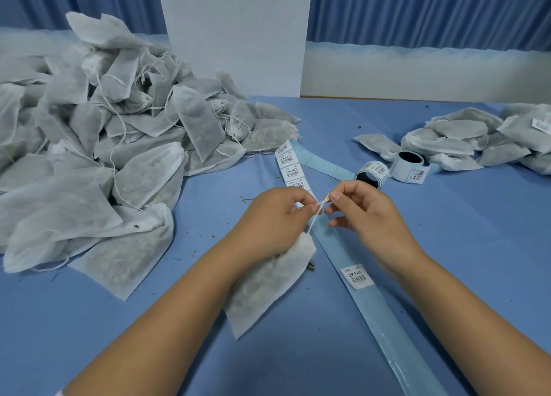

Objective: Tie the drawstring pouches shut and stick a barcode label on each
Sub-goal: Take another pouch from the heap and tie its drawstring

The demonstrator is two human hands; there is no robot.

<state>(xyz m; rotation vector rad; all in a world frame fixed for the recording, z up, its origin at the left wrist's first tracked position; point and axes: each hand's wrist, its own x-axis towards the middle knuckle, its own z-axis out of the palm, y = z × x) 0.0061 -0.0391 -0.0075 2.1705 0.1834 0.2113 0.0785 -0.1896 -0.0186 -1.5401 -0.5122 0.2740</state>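
Mid-desk: left hand (272, 218) pinches the drawstring (315, 218) just above 1 pouch (268, 291) lying under its wrist; right hand (368, 213) pinches the string's free end. Knot unfinished, no label on it. Big heap (119, 133) at left edge shows no labels; smaller pile (465, 140) at far right edge shows 1. Most remains, I judge.

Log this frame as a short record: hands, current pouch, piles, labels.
left hand: pinches drawstring
right hand: pinches drawstring too
current pouch: on table under left forearm, no label visible
left pile: pouches with loose strings
right pile: pouches, one labelled
labels: printed strip, two rolls behind hands; single label on backing strip
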